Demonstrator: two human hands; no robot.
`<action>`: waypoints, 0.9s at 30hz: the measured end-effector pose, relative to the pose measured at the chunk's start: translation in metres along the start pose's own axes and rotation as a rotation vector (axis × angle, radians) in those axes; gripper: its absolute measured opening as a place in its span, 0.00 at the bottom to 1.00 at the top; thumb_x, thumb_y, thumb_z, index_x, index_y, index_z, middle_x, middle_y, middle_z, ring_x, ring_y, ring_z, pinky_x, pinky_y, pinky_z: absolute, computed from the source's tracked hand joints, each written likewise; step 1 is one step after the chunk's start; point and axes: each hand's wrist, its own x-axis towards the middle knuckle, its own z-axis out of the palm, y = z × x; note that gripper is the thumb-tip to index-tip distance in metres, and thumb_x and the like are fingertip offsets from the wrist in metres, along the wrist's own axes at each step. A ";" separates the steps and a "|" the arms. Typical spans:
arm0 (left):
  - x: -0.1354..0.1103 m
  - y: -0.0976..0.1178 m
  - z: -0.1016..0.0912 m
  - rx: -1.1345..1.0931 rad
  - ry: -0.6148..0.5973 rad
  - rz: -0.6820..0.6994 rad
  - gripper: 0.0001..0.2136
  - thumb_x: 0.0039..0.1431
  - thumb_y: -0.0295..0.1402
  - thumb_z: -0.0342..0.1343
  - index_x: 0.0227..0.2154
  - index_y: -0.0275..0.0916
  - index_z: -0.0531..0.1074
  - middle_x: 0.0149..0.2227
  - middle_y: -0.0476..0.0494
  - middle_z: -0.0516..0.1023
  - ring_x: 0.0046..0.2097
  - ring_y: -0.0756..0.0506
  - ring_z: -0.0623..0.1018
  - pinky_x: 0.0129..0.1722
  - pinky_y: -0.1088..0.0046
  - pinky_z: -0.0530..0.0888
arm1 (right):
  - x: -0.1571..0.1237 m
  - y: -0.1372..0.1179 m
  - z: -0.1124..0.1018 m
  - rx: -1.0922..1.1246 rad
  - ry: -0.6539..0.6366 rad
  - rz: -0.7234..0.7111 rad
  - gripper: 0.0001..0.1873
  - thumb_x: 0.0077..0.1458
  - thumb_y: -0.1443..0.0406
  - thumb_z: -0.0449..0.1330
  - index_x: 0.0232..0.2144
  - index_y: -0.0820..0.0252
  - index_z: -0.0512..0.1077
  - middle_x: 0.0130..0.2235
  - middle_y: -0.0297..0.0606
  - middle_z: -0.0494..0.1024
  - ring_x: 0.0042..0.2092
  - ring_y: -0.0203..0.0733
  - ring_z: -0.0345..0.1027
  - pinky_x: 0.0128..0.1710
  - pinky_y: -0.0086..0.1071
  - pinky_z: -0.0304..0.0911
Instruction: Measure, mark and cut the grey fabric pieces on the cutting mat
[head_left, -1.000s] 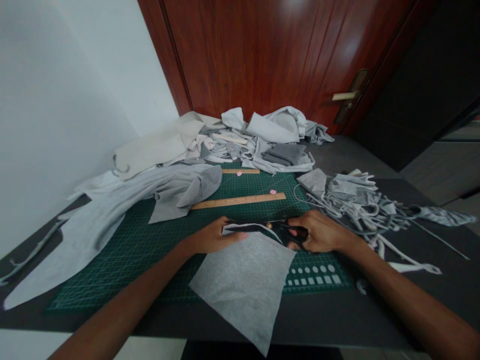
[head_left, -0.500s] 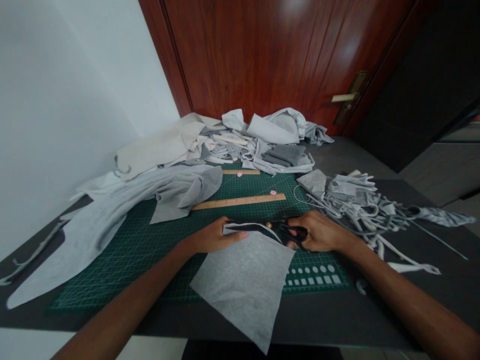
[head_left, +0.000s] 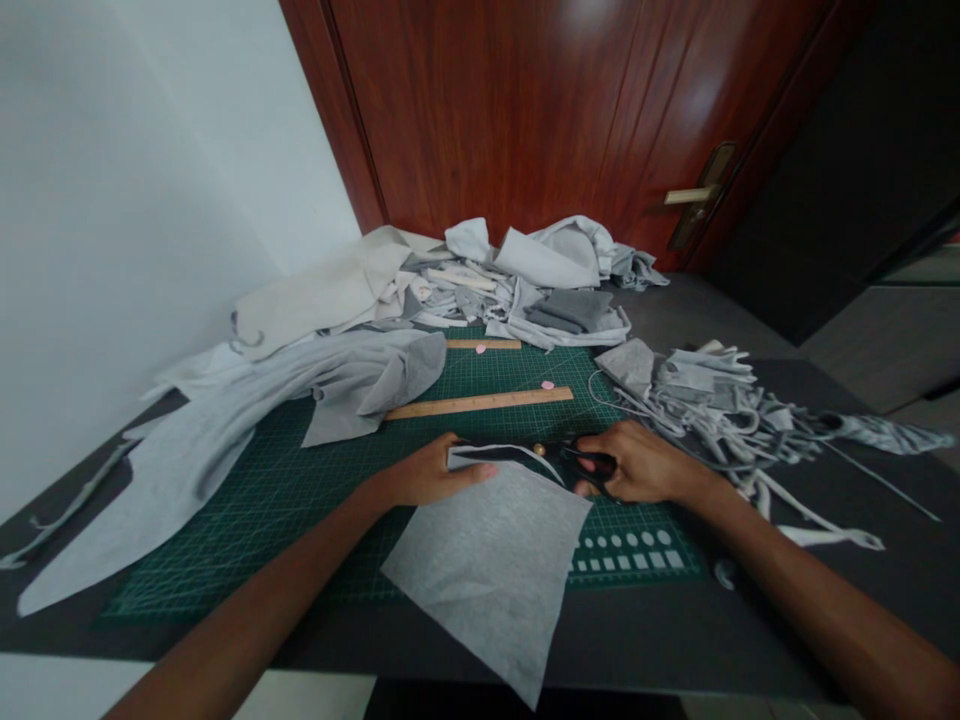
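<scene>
My left hand point(head_left: 435, 474) pinches the upper left edge of a light grey fabric piece point(head_left: 495, 560), thumb on top. The piece hangs down over the table's front edge, one corner lowest. In my right hand point(head_left: 637, 462) are black-handled scissors point(head_left: 596, 463) with a brass-coloured pivot screw, pointing left. Their blades lie along the top of the fabric, where a narrow strip point(head_left: 517, 452) curves away from the main piece. Fabric and my left fingers partly hide the blades. Both hands are above a green cutting mat point(head_left: 330, 530).
A wooden ruler point(head_left: 480, 403) lies beyond my hands, with a second ruler point(head_left: 487, 344) farther back and small pink pieces near both. Draped grey cloth point(head_left: 247, 400) covers the mat's left side. Fabric scraps point(head_left: 720, 400) heap at right; more cloth point(head_left: 555, 255) is piled before the door.
</scene>
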 end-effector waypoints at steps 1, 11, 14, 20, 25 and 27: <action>0.000 0.000 0.000 0.004 -0.012 0.016 0.28 0.53 0.59 0.58 0.44 0.41 0.77 0.47 0.42 0.83 0.51 0.36 0.80 0.51 0.64 0.75 | 0.000 0.000 0.000 0.001 0.000 -0.001 0.19 0.60 0.52 0.61 0.26 0.59 0.69 0.22 0.32 0.69 0.23 0.33 0.56 0.25 0.30 0.46; -0.003 0.009 -0.001 -0.022 -0.038 0.133 0.19 0.61 0.48 0.57 0.43 0.37 0.80 0.44 0.46 0.84 0.48 0.37 0.80 0.49 0.65 0.75 | 0.000 0.001 0.001 0.020 0.011 0.000 0.19 0.60 0.52 0.62 0.25 0.59 0.70 0.21 0.31 0.68 0.22 0.33 0.55 0.25 0.30 0.46; -0.004 0.012 -0.001 -0.018 -0.057 0.135 0.19 0.61 0.49 0.57 0.39 0.37 0.80 0.40 0.46 0.84 0.45 0.38 0.80 0.47 0.67 0.75 | 0.001 0.000 0.000 0.038 0.015 0.008 0.17 0.59 0.54 0.62 0.25 0.59 0.71 0.21 0.31 0.69 0.22 0.33 0.55 0.25 0.30 0.45; 0.000 0.008 -0.002 -0.011 -0.062 0.133 0.19 0.59 0.51 0.57 0.39 0.40 0.80 0.39 0.47 0.84 0.44 0.39 0.80 0.47 0.66 0.75 | 0.001 0.000 0.000 0.045 0.013 0.015 0.15 0.59 0.56 0.63 0.24 0.59 0.71 0.21 0.31 0.69 0.23 0.33 0.54 0.26 0.30 0.45; -0.001 0.009 -0.002 0.013 -0.069 0.153 0.18 0.62 0.49 0.55 0.38 0.39 0.80 0.38 0.47 0.83 0.43 0.40 0.80 0.47 0.66 0.75 | 0.002 0.001 0.001 0.056 0.014 0.013 0.17 0.59 0.55 0.63 0.24 0.59 0.71 0.22 0.31 0.70 0.23 0.33 0.56 0.26 0.30 0.45; -0.002 0.012 -0.002 -0.005 -0.067 0.153 0.18 0.63 0.47 0.55 0.39 0.38 0.80 0.39 0.46 0.84 0.44 0.39 0.80 0.46 0.66 0.75 | 0.002 0.001 0.001 0.050 0.019 0.001 0.17 0.59 0.55 0.63 0.24 0.59 0.71 0.21 0.31 0.69 0.23 0.33 0.56 0.26 0.30 0.45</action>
